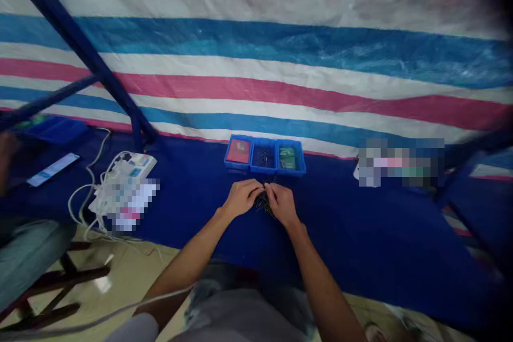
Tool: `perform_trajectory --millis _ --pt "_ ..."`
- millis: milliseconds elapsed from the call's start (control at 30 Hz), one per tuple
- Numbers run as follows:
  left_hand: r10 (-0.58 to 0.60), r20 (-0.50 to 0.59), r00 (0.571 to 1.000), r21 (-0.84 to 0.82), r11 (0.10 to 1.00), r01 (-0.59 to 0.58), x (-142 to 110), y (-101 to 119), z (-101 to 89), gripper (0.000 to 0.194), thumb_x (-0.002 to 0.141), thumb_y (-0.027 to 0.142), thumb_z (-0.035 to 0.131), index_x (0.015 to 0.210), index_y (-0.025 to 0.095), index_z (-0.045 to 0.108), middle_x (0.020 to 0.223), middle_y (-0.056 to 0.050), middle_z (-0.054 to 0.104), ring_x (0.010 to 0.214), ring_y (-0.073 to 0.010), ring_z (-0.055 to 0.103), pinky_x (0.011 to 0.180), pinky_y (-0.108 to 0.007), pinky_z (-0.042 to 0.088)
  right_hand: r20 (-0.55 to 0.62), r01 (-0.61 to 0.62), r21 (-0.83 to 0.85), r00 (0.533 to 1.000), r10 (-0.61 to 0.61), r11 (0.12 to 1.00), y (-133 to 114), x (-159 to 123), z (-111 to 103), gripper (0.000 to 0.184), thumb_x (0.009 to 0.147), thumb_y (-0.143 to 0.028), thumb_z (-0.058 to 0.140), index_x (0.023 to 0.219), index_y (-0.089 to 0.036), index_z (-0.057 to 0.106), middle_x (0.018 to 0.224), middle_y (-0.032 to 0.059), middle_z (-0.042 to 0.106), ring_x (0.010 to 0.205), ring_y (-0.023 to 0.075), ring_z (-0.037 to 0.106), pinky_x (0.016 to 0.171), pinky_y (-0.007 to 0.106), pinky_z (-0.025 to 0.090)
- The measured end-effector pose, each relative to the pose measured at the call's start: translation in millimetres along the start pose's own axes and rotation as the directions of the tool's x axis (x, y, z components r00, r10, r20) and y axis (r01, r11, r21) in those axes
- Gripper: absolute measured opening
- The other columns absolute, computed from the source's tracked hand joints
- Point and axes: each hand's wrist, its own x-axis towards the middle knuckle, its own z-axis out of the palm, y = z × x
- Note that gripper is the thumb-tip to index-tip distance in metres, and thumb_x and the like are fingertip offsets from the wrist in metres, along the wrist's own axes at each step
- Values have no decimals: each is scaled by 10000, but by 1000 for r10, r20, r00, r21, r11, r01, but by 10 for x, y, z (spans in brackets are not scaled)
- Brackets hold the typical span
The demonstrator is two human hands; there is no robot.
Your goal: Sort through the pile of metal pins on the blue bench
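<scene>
Pinching something unclear, left hand point(240, 197) and right hand point(282, 203) meet at thin dark pieces point(262, 203) near 3 blue bins point(264, 171).

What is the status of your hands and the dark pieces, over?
Left hand, right hand: fingertips close together at dark pieces. Grip unclear. Blue bins just beyond.

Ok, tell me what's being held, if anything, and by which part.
The left hand and right hand meet over thin dark pieces; whether any is held, and where, is too small to tell.
</scene>
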Motion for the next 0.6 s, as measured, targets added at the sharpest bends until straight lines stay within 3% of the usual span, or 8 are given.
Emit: perform_trajectory --millis 367,600 --pt "-177 49 983 -97 979 181 10 -87 -41 391 999 413 427 775 154 615 669 26 562 626 -115 499 640 -227 347 -8 -48 171 999 50 984 -100 18 -23 262 981 -317 543 793 -200 683 744 29 643 661 154 582 644 280 434" --pt "-185 86 979 -91 977 192 21 -63 -54 416 1005 415 397 734 153 574 640 35 523 616 -110 479 636 -227 325 -94 -59 244 992 84 968 -119 30 -54 191 917 -328 645 796 -214 739 776 33 700 667 164 622 664 295 488"
